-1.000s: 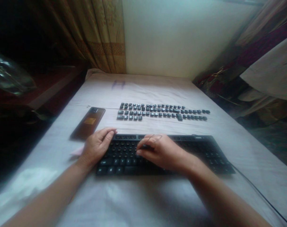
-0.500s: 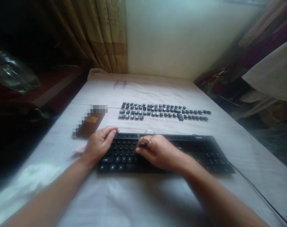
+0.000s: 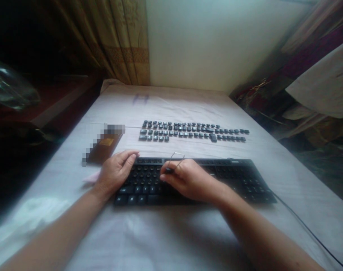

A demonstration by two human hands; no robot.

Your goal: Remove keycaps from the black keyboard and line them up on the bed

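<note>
A black keyboard [image 3: 244,180] lies before me, with bare key sockets in its upper left part and keycaps in the lower rows. My left hand [image 3: 116,169] grips its upper left edge, thumb on top. Over the keyboard's middle, my right hand [image 3: 186,178] is closed, thumb and forefinger pinching a small black piece that looks like a keycap [image 3: 169,170]. A bent wire keycap puller [image 3: 175,153] sticks up from the same hand; its lower end is hidden. Beyond the keyboard, loose black keycaps [image 3: 185,134] lie in several rows on the cloth.
A brown phone [image 3: 105,148], partly pixelated, lies left of the keyboard on the pale bedsheet [image 3: 171,237]. Something pink [image 3: 91,178] is beside my left wrist. The keyboard's cable [image 3: 304,224] runs off to the lower right. A curtain [image 3: 126,45] and wall stand behind.
My right hand has turned slightly, so the wire now stands up above it and the black piece shows between the fingers. My left hand stays on the keyboard's edge. The view shifts slightly.
</note>
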